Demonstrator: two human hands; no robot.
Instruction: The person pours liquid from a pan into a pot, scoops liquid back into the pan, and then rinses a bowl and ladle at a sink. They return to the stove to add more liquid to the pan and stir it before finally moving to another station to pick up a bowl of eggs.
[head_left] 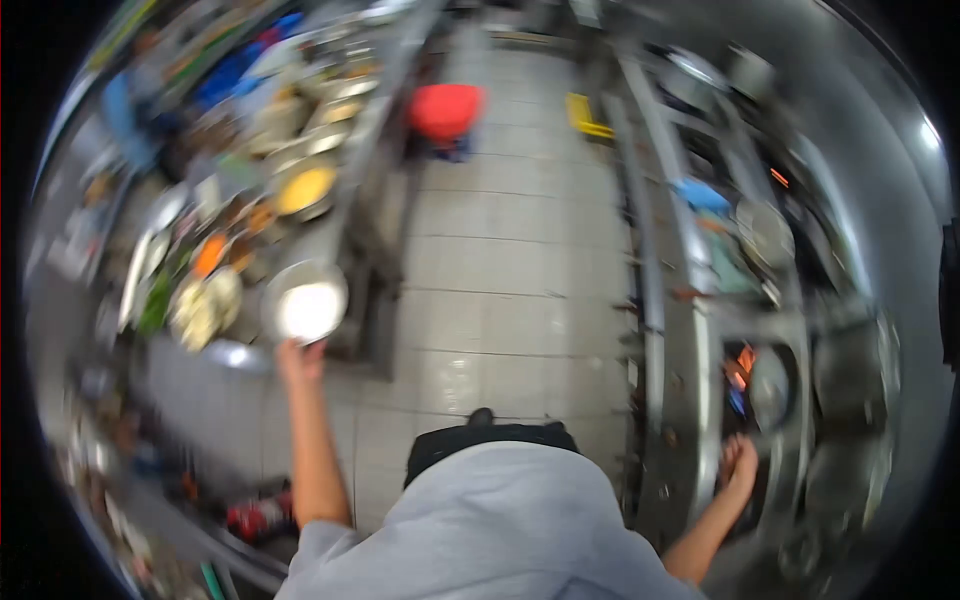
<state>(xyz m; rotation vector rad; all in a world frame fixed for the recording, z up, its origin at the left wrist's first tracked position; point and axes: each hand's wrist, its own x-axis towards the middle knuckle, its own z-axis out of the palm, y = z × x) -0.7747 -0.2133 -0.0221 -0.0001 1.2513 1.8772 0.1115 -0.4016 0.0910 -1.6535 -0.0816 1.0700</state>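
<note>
My left hand (302, 358) is closed on the near edge of a round metal bowl (322, 273). Something bright white (310, 308) fills the bottom of the bowl; glare and blur hide what it is. The bowl is at the corner of the left counter. On the other side, my right hand (740, 460) is beside the stove, with its fingers curled. Whether anything is in them is too blurred to see. Just beyond it, a round pan (770, 388) sits at a burner where orange and blue flame (740, 372) shows.
Several food containers crowd the left counter, among them a bowl of yellow food (305, 188) and pale pieces (205, 308). A red stool (446, 110) stands in the tiled aisle (500, 260). A blue cloth (702, 196) and another pan (764, 234) lie along the stove.
</note>
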